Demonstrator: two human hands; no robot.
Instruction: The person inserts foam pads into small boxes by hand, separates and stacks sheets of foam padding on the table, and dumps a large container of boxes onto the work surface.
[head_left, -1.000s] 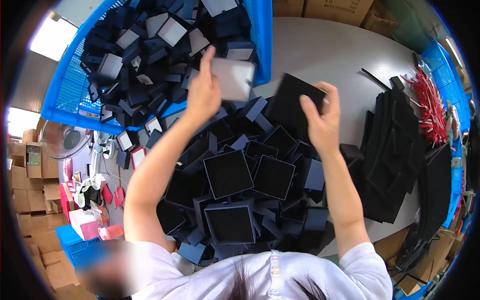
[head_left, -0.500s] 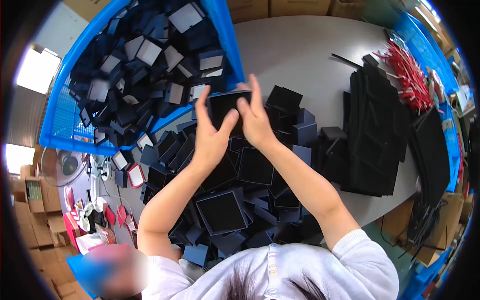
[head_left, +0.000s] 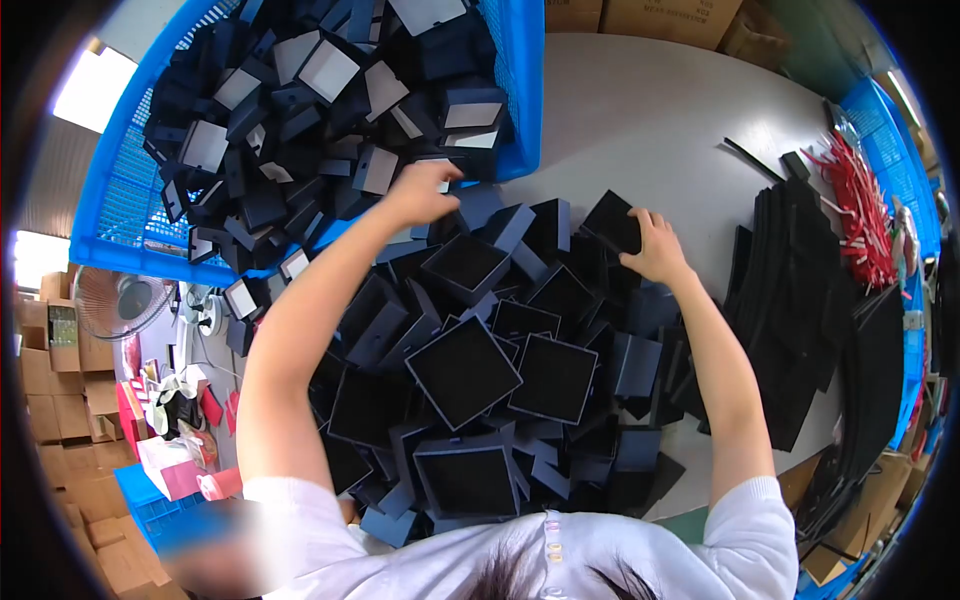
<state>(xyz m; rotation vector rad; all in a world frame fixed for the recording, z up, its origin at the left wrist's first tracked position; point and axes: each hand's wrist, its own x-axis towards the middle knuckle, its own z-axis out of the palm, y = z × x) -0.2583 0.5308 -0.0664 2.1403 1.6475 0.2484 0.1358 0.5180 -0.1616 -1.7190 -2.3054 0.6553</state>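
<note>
My left hand (head_left: 425,192) is at the near edge of the blue crate (head_left: 535,100), its fingers curled round a dark box piece that is mostly hidden. My right hand (head_left: 655,246) pinches a flat black square pad (head_left: 612,222) at the back right of the pile. Between and below my hands lies a heap of dark blue boxes with black insides, among them a tilted open box (head_left: 464,372) and another one (head_left: 553,379) beside it. Inside the crate lie many dark blue pieces, several with white faces (head_left: 329,71).
Stacked black pads (head_left: 785,300) stand on the grey table (head_left: 640,110) at the right, with red and white strips (head_left: 862,215) behind them. A fan (head_left: 130,298) and cardboard boxes (head_left: 65,400) are at the left. A partly blurred person (head_left: 215,550) is at the lower left.
Half a second ago my hands were together around a black-lined box. Now they are apart, the left at the crate and the right at a black pad. The view has shifted.
</note>
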